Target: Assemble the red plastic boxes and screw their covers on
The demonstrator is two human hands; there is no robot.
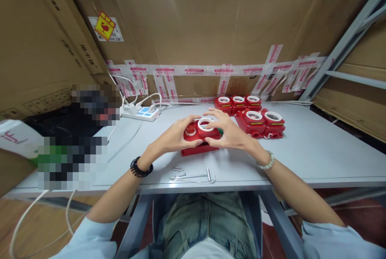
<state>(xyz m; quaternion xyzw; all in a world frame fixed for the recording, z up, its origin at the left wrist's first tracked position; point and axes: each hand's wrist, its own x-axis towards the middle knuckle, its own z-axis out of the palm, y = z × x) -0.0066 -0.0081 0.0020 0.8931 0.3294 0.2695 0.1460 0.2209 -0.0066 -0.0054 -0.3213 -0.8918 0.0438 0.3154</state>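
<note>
My left hand [176,133] and my right hand [228,131] are both closed around the sides of a red box cover [199,134], thumbs at its front edge. The cover has a white ring [199,125] and a round red button [190,130] on its face. Directly beneath it, a red base [199,151] rests on the table; whether the two parts touch along the back is hidden. A bit of green shows beside my right fingers. Closer to the front edge lie several small screws [178,169] and a small metal T-shaped hammer [208,175] with a thin cord.
Several finished-looking red boxes with white rings [254,116] stand at the back right of the grey table [316,146]. A white power strip [144,112] with plugs and cables sits at the back left. Large cardboard [193,21] walls the rear, and a metal frame [340,50] rises at right.
</note>
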